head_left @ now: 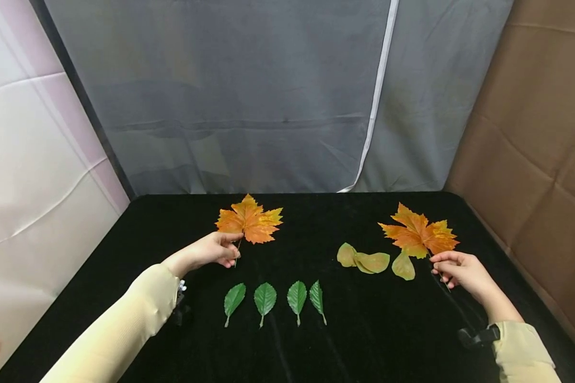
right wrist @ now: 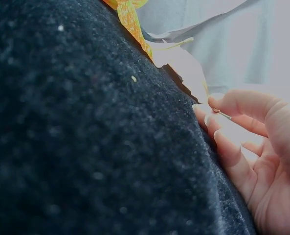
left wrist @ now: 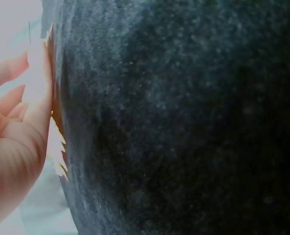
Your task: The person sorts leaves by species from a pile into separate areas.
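Near the back left of the black cloth, my left hand [head_left: 215, 249] pinches the stem of an orange maple leaf [head_left: 250, 219] between thumb and fingers. The stem's lower end pokes out below that hand. On the right, my right hand [head_left: 462, 271] grips the thin stem of a second orange maple leaf [head_left: 419, 231]. In the right wrist view its fingertips [right wrist: 217, 100] close on the stem just above the dark cloth. The left wrist view shows only a sliver of the left maple leaf [left wrist: 58, 142] behind the hand.
Several green leaves [head_left: 265, 298] lie in a row at the front middle. Yellow-green petals [head_left: 374, 261] partly overlap left of the right maple leaf, with a single petal [head_left: 403, 266] just below it. A grey curtain [head_left: 249, 96] closes off the back; a brown cloth [head_left: 532, 159] hangs at the right.
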A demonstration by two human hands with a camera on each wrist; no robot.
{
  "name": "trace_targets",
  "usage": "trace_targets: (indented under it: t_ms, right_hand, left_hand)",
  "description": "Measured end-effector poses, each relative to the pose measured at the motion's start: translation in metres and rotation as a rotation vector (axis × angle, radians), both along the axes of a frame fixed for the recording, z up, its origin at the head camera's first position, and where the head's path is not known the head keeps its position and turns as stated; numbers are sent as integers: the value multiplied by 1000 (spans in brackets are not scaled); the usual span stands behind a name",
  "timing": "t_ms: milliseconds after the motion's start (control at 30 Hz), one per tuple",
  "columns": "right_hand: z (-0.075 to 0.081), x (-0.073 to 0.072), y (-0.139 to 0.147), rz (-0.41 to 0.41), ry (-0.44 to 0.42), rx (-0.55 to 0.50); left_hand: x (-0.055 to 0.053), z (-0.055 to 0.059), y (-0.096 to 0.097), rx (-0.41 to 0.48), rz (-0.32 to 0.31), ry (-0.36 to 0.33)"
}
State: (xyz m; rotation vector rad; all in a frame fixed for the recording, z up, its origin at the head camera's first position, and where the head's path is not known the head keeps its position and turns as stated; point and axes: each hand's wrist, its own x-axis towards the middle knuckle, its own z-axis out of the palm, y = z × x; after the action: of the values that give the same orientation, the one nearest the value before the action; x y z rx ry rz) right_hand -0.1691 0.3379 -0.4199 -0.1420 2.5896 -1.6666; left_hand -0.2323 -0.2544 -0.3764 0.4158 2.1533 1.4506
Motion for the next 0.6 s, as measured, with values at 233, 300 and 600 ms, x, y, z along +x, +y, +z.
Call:
trace_targets:
  t_ms: [233, 300, 600]
  right_hand:
    - [1, 0, -1, -1, -8, 5]
    - [1, 0, -2, -5, -6, 6]
    - [5, 1, -3, -4, 5, 29]
  left_hand:
    - [2, -1, 6, -107, -28, 51]
    - [2, 0, 5, -120, -34, 59]
    - [-3, 3, 8, -178, 31, 84]
